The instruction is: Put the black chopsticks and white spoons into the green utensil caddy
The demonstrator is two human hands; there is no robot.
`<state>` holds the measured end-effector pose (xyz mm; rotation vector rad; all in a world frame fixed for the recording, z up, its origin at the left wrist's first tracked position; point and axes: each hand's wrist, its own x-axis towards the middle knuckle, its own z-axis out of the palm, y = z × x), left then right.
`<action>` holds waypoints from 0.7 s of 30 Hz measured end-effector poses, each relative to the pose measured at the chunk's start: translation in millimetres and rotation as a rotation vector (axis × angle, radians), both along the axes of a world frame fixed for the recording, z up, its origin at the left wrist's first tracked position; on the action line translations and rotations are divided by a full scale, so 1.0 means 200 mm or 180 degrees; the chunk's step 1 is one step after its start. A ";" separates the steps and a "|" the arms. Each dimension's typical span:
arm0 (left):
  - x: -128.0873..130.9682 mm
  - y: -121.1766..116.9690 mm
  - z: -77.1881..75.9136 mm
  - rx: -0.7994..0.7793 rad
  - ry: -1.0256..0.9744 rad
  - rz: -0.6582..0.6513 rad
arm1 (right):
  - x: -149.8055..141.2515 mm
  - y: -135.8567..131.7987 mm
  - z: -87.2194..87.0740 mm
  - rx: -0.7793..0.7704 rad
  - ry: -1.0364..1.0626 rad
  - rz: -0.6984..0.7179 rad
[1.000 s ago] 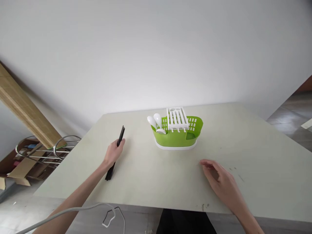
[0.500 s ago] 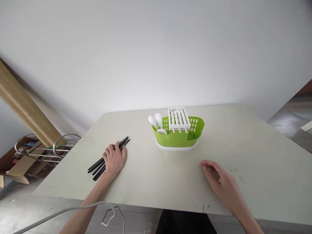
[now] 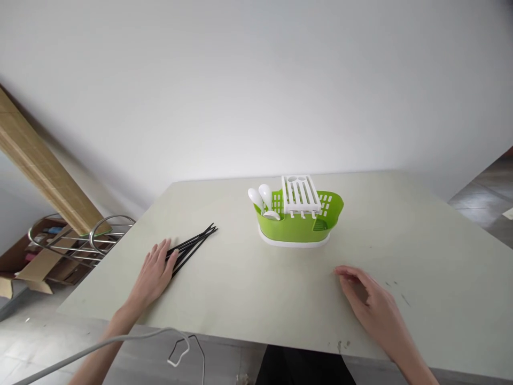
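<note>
Several black chopsticks (image 3: 193,248) lie in a slanting bundle on the left of the table, their far tips fanned and crossing. My left hand (image 3: 155,271) lies over their near ends with its fingers stretched out, not wrapped round them; it hides those ends. My right hand (image 3: 372,302) rests on the table at the right, loosely curled, with a gap between thumb and fingers and nothing visible in it. Between and beyond the hands stands a green basket (image 3: 290,229) on a white base. White spoons (image 3: 265,195) stand in its left end, and a white slotted rack (image 3: 301,193) sits across its top.
The pale table (image 3: 248,294) meets a white wall (image 3: 256,91) at the back. A grey cable (image 3: 100,345) crosses the lower left. Beyond the table's left edge are a metal rack (image 3: 76,251), an open cardboard box (image 3: 36,270) and a long leaning board (image 3: 44,166).
My left hand has slid left and toward me along the chopsticks, its fingers straightening from a curl. The chopsticks lie closer together. My right hand stays put; the view has shifted slightly.
</note>
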<state>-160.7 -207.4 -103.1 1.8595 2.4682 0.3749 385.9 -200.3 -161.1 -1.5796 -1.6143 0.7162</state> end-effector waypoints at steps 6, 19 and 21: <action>0.09 -0.02 0.20 0.0329 -0.0217 -0.0015 | 0.01 0.00 -0.01 -0.0006 -0.0099 0.0036; 1.05 0.53 0.43 0.0890 -0.1499 -0.2288 | 0.00 0.02 -0.01 -0.0007 0.0018 -0.0003; 1.08 0.60 0.45 0.0856 -0.1485 -0.2508 | -0.01 0.01 0.00 -0.0029 0.0053 0.0016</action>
